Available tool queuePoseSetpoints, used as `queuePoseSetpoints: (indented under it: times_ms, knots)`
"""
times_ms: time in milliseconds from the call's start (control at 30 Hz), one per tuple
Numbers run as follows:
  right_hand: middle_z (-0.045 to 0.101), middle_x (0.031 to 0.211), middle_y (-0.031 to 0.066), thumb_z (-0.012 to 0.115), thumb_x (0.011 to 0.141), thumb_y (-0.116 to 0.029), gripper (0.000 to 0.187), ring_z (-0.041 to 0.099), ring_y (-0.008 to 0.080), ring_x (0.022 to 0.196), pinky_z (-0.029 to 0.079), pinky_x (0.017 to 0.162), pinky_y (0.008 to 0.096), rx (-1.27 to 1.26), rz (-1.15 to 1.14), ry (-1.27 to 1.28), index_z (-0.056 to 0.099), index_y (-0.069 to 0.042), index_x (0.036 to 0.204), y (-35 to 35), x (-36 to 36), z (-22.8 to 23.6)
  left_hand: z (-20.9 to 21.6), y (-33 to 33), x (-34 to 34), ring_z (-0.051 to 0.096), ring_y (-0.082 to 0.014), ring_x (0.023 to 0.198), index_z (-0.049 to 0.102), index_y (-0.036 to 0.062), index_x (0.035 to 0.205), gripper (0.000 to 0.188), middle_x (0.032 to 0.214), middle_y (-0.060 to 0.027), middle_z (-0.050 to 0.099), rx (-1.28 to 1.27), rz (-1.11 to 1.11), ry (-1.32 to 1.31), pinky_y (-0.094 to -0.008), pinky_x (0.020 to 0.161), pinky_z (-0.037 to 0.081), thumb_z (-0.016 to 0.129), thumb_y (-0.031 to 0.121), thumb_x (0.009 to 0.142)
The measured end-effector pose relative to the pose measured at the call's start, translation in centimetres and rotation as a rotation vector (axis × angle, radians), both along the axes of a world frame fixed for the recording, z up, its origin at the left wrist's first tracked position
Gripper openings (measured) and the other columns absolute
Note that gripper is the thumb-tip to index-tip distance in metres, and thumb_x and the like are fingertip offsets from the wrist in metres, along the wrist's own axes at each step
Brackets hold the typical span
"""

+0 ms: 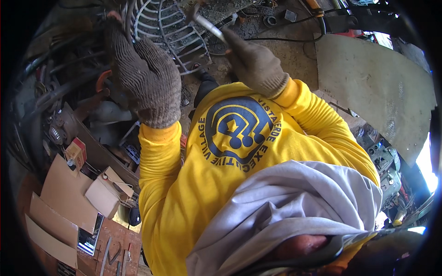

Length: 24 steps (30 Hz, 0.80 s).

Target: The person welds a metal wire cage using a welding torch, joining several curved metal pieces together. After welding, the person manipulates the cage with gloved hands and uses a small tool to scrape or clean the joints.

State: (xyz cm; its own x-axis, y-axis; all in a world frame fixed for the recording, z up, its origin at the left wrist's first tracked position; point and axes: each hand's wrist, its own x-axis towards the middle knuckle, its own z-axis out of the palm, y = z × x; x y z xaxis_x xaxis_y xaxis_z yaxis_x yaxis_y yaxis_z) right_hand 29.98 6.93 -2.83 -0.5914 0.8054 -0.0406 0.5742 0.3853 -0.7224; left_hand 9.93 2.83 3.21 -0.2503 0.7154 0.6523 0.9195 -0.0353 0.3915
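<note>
Closest to you, at six o'clock, grey cloth drapes over your chest, and above it the yellow sweatshirt fills the middle of the view. Both sleeves run up and away from you, elbows bent, forearms raised toward twelve o'clock.

Your left hand, in a grey knit glove, sits at about ten o'clock with its back turned to you and the cuff over the yellow sleeve. Its fingers curl forward onto the near edge of the wire fan guard; whether they are clamped on a wire or only pressed against it, you cannot tell from here.

Your right hand, in a brown glove, is at about one o'clock, wrist cocked. Its fingers are clenched around the handle of a metal tool, which slants up toward eleven o'clock so that its head lies over the guard's rings.

The guard rests at twelve o'clock on the dirty workshop floor. A flat board lies at two o'clock, and cardboard boxes are stacked at eight o'clock.
</note>
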Motion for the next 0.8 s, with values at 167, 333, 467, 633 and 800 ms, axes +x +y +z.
queuePoseSetpoints:
  times_ms: [167,333,467,633,800]
  knots:
    - [0.066,0.075,0.0146,0.061,0.091,-0.017,0.052,0.067,0.0341,0.073,0.053,0.066,0.0415,0.002,-0.035,0.066,0.047,-0.013,0.141,-0.1,0.0,-1.1,0.4,0.1,-2.1,0.049,-0.0379,0.129,0.045,-0.001,0.14,0.05,0.139,-0.0232,0.05,-0.079,0.029,0.017,-0.0426,0.108,0.039,0.049,0.025,0.098]
    - [0.066,0.078,0.0158,0.061,0.091,-0.016,0.052,0.067,0.0359,0.076,0.053,0.068,0.0422,0.139,-0.018,0.143,0.047,-0.014,0.141,-0.4,1.3,-0.7,0.5,-0.2,-2.2,0.051,-0.0381,0.127,0.042,0.0004,0.142,0.051,0.138,-0.0225,0.051,-0.093,0.028,0.146,-0.0427,0.106,0.04,0.05,0.022,0.097]
    - [0.066,0.083,0.0178,0.062,0.09,-0.016,0.054,0.067,0.0367,0.077,0.053,0.068,0.043,0.045,0.019,0.004,0.046,-0.014,0.142,0.2,0.9,-0.2,1.2,-0.8,-0.8,0.05,-0.0367,0.129,0.04,0.0007,0.143,0.052,0.14,-0.0222,0.049,-0.164,0.055,0.026,-0.0415,0.107,0.04,0.051,0.02,0.096]
    - [0.066,0.081,0.0188,0.063,0.09,-0.016,0.053,0.067,0.0363,0.075,0.053,0.066,0.042,0.162,-0.039,0.258,0.048,-0.013,0.141,0.1,1.2,-1.1,1.0,-0.8,-0.8,0.047,-0.036,0.132,0.039,0.0004,0.144,0.053,0.142,-0.0221,0.047,-0.146,-0.01,0.008,-0.0404,0.108,0.038,0.052,0.016,0.095]
    - [0.066,0.083,0.0191,0.063,0.09,-0.016,0.052,0.067,0.0366,0.076,0.053,0.066,0.0412,0.058,0.018,-0.022,0.049,-0.013,0.14,0.5,1.4,-0.1,1.4,-0.4,-0.1,0.047,-0.0353,0.132,0.034,-0.001,0.146,0.056,0.144,-0.0214,0.045,-0.189,-0.006,-0.041,-0.04,0.109,0.037,0.05,0.012,0.094]
